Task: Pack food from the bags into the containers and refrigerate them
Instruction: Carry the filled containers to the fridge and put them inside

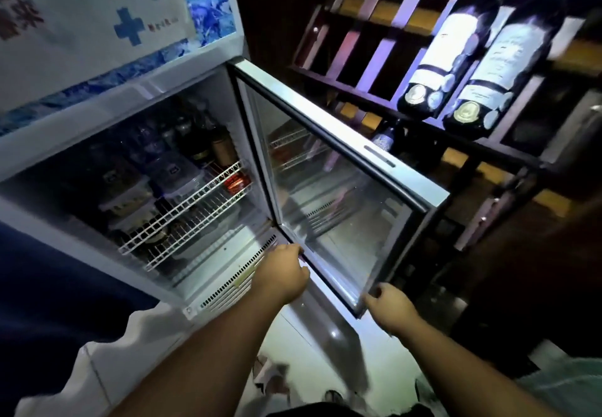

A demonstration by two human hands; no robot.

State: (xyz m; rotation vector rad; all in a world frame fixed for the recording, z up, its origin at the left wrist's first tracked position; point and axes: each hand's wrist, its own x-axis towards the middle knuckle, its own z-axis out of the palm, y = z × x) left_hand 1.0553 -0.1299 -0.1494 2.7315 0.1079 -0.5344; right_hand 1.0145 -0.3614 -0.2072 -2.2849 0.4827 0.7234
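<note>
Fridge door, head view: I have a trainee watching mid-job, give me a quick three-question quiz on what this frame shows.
1. True or false: the glass fridge door is fully closed.
2. Which hand is at the door's free bottom corner? A) left hand B) right hand C) neither
3. Fill in: the lidded food containers sit on a white ____ shelf inside the fridge.

Key:
1. False; it stands wide open.
2. B; the right hand's fingers curl at that corner, while the left is near the hinge end of the bottom edge.
3. wire
</note>
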